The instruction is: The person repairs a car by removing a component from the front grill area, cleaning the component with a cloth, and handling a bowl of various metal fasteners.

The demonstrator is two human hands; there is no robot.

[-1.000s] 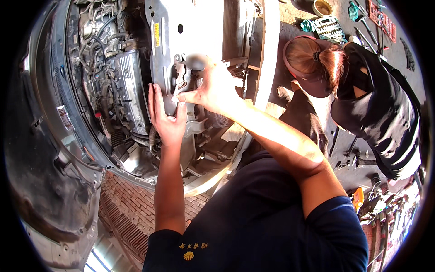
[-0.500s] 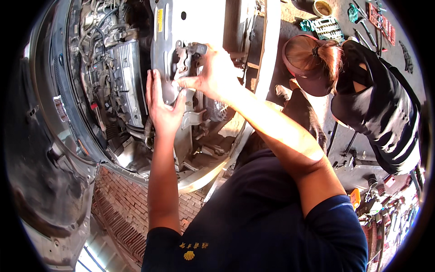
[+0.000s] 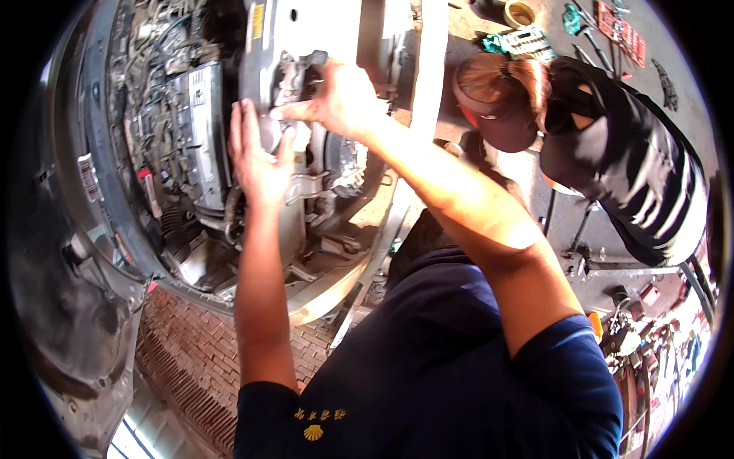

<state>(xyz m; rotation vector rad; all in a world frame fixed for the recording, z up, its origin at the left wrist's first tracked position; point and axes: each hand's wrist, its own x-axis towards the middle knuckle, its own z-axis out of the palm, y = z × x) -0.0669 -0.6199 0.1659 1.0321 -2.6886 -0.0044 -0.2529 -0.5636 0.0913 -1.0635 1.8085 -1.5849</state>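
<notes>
At the front of an open car engine bay, my right hand [image 3: 340, 99] grips a metal latch assembly [image 3: 290, 76] with dark parts, fingers at its upper end and thumb stretched toward its lower end. The latch is against a pale metal front crossmember [image 3: 261, 61]. Just left of and below my right hand, my left hand [image 3: 260, 164] rests on the crossmember's edge, fingers extended along it and thumb apart. Behind it lies the engine [image 3: 200, 138], with a ribbed silver cover. Some fingertips of my right hand are hidden or blurred.
A co-worker [image 3: 619, 153] in dark clothing and cap bends at the right. Beyond are a socket set [image 3: 520, 44], a red tray [image 3: 621, 34], a round container [image 3: 518, 13] and loose tools. The raised hood [image 3: 76, 321] is at the left; brick paving [image 3: 191, 336] is below.
Both hands and the car appear higher and farther left in the picture, along with most surroundings, as the view shifts. The hands keep much the same placement on the latch and crossmember.
</notes>
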